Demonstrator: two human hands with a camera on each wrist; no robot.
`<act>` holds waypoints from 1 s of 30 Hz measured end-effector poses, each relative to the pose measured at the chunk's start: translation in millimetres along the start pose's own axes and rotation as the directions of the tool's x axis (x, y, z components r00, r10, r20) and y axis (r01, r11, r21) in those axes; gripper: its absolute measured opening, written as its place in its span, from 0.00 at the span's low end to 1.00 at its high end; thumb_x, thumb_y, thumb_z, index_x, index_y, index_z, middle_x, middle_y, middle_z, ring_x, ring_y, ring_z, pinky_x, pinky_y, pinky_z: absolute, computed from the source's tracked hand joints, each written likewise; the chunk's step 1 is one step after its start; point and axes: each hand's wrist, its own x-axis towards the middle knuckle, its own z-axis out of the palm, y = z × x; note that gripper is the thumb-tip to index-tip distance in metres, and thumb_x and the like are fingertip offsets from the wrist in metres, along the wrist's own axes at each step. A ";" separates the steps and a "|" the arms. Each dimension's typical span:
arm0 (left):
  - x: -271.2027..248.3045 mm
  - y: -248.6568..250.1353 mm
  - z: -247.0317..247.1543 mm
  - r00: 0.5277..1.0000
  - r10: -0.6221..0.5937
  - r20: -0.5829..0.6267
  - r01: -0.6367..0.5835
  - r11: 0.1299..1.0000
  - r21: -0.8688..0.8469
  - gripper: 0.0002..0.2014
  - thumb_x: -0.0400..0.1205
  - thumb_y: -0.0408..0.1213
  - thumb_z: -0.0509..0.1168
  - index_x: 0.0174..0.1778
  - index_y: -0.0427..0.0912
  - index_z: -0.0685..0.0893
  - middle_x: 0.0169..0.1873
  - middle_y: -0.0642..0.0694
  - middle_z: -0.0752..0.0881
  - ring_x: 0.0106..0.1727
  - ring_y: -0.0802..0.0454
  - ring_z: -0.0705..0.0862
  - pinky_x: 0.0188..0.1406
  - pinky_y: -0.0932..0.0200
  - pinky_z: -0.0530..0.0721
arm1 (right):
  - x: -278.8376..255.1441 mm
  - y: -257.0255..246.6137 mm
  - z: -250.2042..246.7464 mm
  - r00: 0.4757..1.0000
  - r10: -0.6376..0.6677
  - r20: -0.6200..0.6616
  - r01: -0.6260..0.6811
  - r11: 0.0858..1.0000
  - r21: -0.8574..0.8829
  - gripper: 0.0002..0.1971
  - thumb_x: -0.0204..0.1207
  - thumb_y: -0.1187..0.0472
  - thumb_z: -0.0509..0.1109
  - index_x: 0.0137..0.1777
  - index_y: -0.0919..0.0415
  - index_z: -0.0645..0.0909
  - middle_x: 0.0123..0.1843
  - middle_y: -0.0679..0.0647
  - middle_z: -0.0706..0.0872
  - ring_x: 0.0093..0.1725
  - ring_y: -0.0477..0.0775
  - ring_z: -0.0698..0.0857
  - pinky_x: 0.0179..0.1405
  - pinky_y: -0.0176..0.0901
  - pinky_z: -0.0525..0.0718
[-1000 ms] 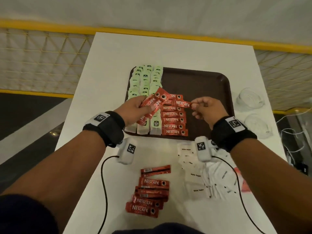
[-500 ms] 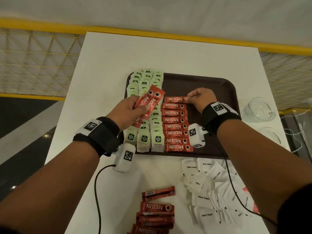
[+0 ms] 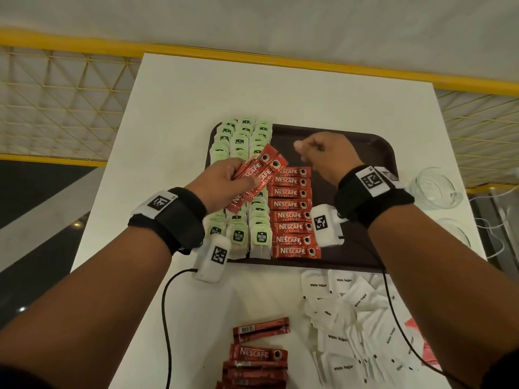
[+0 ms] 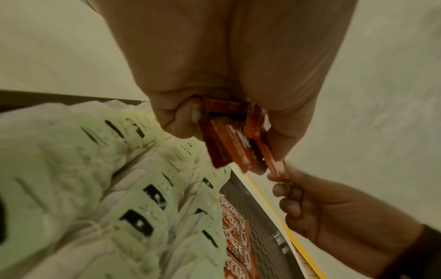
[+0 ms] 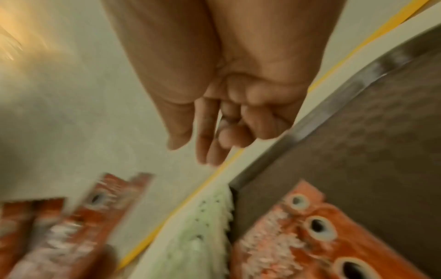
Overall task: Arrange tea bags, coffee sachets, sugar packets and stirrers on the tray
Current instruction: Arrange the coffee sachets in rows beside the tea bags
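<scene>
Near edge of table [image 3: 179, 113]: loose Nescafe sachets [image 3: 258, 353] & "White Sugar" packets [image 3: 354, 327]. On brown tray [image 3: 373, 147]: McCoy tea bags [image 3: 247, 228], a column of Nescafe Classic sachets [image 3: 292, 210]. Left hand [image 3: 222, 178] grips several more sachets [image 3: 259, 172]; right hand [image 3: 325, 155] hovers past them, fingers loosely curled, holding nothing.
</scene>
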 end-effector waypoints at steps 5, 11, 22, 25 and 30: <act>11.7 10.6 2.9 1.000 -0.001 0.020 0.001 1.000 0.017 0.13 0.83 0.44 0.69 0.59 0.42 0.82 0.46 0.42 0.90 0.42 0.45 0.90 0.41 0.49 0.90 | -9.3 -24.6 -12.4 0.953 -0.067 0.297 0.030 0.991 0.128 0.04 0.74 0.59 0.78 0.46 0.57 0.86 0.36 0.52 0.90 0.32 0.44 0.85 0.34 0.36 0.83; 22.0 27.1 -4.7 0.997 0.072 -0.025 -0.070 0.995 0.074 0.15 0.83 0.50 0.67 0.57 0.43 0.82 0.47 0.43 0.90 0.46 0.43 0.89 0.50 0.43 0.89 | -2.2 -3.1 -16.5 0.971 0.077 0.225 -0.176 0.870 0.460 0.06 0.77 0.70 0.72 0.52 0.68 0.85 0.40 0.60 0.89 0.35 0.48 0.88 0.35 0.34 0.87; 31.7 21.8 -20.3 0.990 0.065 -0.123 -0.047 0.988 0.147 0.16 0.86 0.50 0.62 0.59 0.42 0.83 0.48 0.47 0.91 0.52 0.43 0.88 0.56 0.44 0.87 | 22.8 28.6 -0.2 0.922 0.386 -0.019 -0.364 0.884 0.293 0.07 0.78 0.61 0.73 0.54 0.60 0.84 0.46 0.55 0.90 0.33 0.45 0.83 0.31 0.36 0.82; 32.1 18.4 -18.3 0.990 0.066 -0.121 -0.047 0.987 0.154 0.16 0.86 0.50 0.61 0.58 0.41 0.83 0.46 0.50 0.90 0.50 0.47 0.88 0.51 0.53 0.86 | 28.7 26.6 5.1 0.921 0.386 -0.047 -0.377 0.917 0.132 0.05 0.76 0.59 0.75 0.41 0.54 0.82 0.48 0.54 0.89 0.40 0.49 0.85 0.42 0.42 0.86; 32.8 17.4 -16.6 0.992 0.074 -0.100 -0.057 0.984 0.168 0.13 0.87 0.49 0.60 0.55 0.44 0.83 0.45 0.52 0.89 0.49 0.47 0.88 0.51 0.54 0.84 | 37.2 25.6 9.4 0.917 0.396 -0.045 -0.398 0.914 -0.071 0.07 0.74 0.53 0.77 0.40 0.53 0.84 0.50 0.53 0.89 0.53 0.54 0.87 0.58 0.51 0.84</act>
